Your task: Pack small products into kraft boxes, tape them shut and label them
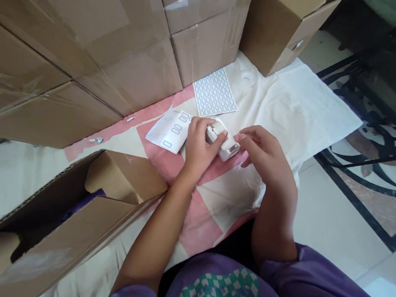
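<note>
My left hand (198,146) is wrapped around a small white tape dispenser (231,148) that rests on the pink and white cloth (199,222). Its thumb lies across the top, and the dispenser's cutting end points toward me and to the right. Just right of that end is my right hand (266,154), with thumb and forefinger pinched together; whatever may be between them is too small to make out. A partly used sticker sheet (169,131) lies left of the dispenser, one corner curled up. Behind it lies a fuller sheet of outlined labels (215,93).
Stacked, taped cardboard boxes (136,75) form a wall at the back. Another carton (273,26) stands at the back right. An open cardboard box (117,174) at the left has something purple inside. Paper scraps (96,140) lie near the stack. Patterned floor (376,165) shows at right.
</note>
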`<state>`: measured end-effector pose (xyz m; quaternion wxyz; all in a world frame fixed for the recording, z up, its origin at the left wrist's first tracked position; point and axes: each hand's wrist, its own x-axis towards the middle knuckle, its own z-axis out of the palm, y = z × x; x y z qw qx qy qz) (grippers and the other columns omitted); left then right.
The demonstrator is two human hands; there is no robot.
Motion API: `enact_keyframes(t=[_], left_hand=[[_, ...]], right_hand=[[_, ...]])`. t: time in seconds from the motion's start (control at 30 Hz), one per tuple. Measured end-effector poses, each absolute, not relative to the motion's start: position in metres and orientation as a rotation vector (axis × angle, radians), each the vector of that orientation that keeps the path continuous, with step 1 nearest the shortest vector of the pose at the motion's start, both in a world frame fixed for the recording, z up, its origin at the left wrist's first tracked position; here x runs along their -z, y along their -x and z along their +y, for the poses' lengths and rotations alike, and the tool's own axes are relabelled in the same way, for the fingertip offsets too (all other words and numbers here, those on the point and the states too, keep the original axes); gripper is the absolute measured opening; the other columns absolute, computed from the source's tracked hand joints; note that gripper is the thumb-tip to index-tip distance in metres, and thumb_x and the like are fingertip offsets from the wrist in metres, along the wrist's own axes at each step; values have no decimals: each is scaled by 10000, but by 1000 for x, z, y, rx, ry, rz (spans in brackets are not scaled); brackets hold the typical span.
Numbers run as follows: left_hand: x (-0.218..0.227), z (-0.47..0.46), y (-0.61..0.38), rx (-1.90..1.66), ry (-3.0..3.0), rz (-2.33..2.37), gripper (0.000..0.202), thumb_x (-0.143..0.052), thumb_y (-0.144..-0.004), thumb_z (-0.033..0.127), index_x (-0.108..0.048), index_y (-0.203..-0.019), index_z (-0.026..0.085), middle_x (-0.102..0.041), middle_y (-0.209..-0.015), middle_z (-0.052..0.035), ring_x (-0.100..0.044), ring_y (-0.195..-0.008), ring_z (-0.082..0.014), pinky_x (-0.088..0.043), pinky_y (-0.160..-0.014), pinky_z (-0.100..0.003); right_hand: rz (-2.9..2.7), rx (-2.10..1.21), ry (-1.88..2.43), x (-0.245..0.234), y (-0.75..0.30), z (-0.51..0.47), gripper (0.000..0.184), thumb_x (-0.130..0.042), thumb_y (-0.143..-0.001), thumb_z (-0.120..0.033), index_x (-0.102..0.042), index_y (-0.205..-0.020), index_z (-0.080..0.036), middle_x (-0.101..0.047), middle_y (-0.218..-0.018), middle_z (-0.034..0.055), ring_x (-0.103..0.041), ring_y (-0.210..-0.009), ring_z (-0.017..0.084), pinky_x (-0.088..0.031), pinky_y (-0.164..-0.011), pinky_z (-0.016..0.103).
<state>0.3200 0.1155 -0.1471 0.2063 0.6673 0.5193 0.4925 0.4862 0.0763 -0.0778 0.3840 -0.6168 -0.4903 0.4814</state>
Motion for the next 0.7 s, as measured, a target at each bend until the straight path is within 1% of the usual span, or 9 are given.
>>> enact_keyframes(t=[0.1, 0.2, 0.33, 0.4, 0.53, 0.6, 0.7], left_hand=[[146, 117, -319, -1354, -1896, 1465, 242, -728, -908, 369, -578, -1049, 241, -621, -1072, -45, -623, -1050, -221, -512, -926, -374], [145, 117, -319, -1354, -1905, 1465, 231, -729, -907, 365, -584, -1036, 240, -631, -1066, -42, -629, -1041, -217, -514, -912, -366], [143, 116, -321, -1379, -1886, 1478, 205, -731, -901, 333, -596, -1027, 243, -629, -1055, -36, -636, -1019, -214, -514, -900, -366], [143, 117, -322, -1381, -1881, 1492, 188, -727, -905, 335, -597, -1004, 242, -628, -1040, -34, -634, -1009, -214, -508, -901, -368], [145, 119, -324, -1362, -1849, 1545, 177, -675, -946, 383, -579, -945, 234, -595, -1002, -32, -624, -962, -202, -498, -855, -348], [146, 119, -325, -1364, -1821, 1559, 194, -666, -953, 407, -573, -946, 236, -577, -1000, -30, -616, -950, -196, -496, -845, -340], [148, 119, -326, -1405, -1754, 1538, 203, -672, -954, 400, -544, -1008, 252, -585, -1018, -25, -608, -974, -194, -497, -879, -341]], right_hand=[[-1230, -1199, 1559, 77, -488, 75, 287, -666, -888, -484, -662, -1017, -228, -690, -946, 44, -646, -772, 179, -549, -502, 250], [-1234, -1142, 1571, 79, -488, 75, 319, -692, -860, -498, -658, -1036, -235, -675, -929, 47, -650, -802, 202, -551, -520, 280], [-1297, -1001, 1576, 83, -487, 75, 316, -733, -827, -458, -652, -1043, -242, -664, -956, 55, -657, -892, 228, -596, -638, 343], [-1311, -975, 1570, 84, -486, 75, 310, -734, -827, -443, -649, -1047, -243, -662, -992, 61, -657, -918, 231, -606, -658, 354], [-1267, -1024, 1565, 80, -484, 74, 334, -732, -826, -457, -638, -1064, -243, -651, -981, 61, -653, -884, 229, -590, -555, 323], [-1247, -1055, 1552, 78, -483, 74, 332, -730, -826, -464, -637, -1056, -243, -646, -966, 58, -652, -876, 229, -576, -513, 303], [-1237, -1079, 1537, 77, -482, 74, 327, -717, -835, -474, -637, -1051, -243, -642, -943, 48, -655, -840, 216, -574, -524, 307]])
